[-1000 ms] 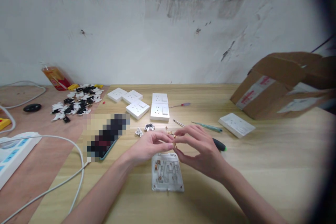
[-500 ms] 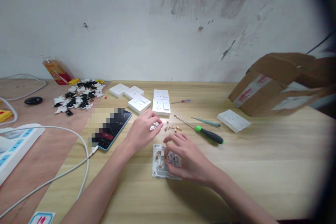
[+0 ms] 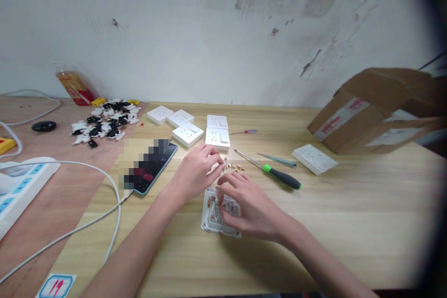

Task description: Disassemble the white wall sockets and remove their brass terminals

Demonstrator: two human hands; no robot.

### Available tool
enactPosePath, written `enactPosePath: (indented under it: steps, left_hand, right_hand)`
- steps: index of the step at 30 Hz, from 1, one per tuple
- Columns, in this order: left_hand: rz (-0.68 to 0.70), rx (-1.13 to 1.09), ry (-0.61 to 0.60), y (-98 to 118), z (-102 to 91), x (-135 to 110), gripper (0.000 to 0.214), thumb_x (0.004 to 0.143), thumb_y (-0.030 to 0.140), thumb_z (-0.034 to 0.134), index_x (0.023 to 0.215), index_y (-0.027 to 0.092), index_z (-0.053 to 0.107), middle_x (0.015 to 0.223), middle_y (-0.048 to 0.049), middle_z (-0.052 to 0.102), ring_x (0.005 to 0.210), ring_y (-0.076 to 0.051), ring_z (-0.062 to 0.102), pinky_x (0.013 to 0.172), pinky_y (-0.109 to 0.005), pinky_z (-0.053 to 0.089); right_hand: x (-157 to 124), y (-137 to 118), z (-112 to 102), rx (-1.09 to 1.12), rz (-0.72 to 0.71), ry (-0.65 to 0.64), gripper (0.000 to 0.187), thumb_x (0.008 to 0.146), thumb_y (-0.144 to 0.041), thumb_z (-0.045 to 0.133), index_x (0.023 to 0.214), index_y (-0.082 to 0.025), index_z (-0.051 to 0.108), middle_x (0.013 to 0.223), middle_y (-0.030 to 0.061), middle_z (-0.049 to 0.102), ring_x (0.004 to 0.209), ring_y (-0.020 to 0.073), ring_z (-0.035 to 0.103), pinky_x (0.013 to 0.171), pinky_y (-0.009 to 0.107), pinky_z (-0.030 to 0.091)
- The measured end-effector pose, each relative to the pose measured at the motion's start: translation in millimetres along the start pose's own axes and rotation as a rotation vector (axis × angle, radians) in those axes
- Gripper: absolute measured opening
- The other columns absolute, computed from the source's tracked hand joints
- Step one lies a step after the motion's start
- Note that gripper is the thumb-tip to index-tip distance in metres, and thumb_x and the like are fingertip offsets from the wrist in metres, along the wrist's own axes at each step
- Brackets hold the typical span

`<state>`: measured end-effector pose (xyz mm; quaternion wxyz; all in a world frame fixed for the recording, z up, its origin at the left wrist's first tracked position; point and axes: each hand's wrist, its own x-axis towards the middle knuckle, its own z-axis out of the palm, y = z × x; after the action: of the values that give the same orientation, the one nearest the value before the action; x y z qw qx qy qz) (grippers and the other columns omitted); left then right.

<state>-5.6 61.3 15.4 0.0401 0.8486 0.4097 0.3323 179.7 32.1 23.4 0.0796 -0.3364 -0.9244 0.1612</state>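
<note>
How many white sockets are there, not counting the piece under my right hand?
6: three grouped sockets left of centre, two lined-up sockets right of them, and one socket near the cardboard box, whose inside is mostly hidden.

The lower-centre housing (image 3: 213, 220) looks smooth plastic, the central parts (image 3: 238, 167) shiny metal, the worktop (image 3: 352, 223) wood-grained, the right-hand box (image 3: 372, 95) cardboard.

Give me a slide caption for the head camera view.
Right hand at an open white housing, left hand beside loose brass-coloured parts, a green-and-black screwdriver nearby.
</note>
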Motion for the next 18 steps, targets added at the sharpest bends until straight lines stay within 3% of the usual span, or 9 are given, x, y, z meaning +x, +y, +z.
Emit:
enactPosePath:
  steps: [18]
  left_hand:
    - [-0.022, -0.010, -0.046, 0.5, -1.4, -0.4, 0.009, 0.089, 0.017, 0.057, 0.084, 0.015, 0.064, 0.096, -0.0060, 0.063, 0.096, -0.021, 0.058, 0.086, -0.039, 0.049]
  right_hand:
    - [4.7, -8.7, 2.8, -0.108, -0.011, 0.017, 0.012, 0.080, -0.029, 0.058, 0.086, -0.018, 0.057, 0.106, 0.0095, 0.057, 0.100, 0.0248, 0.050, 0.089, 0.042, 0.040]
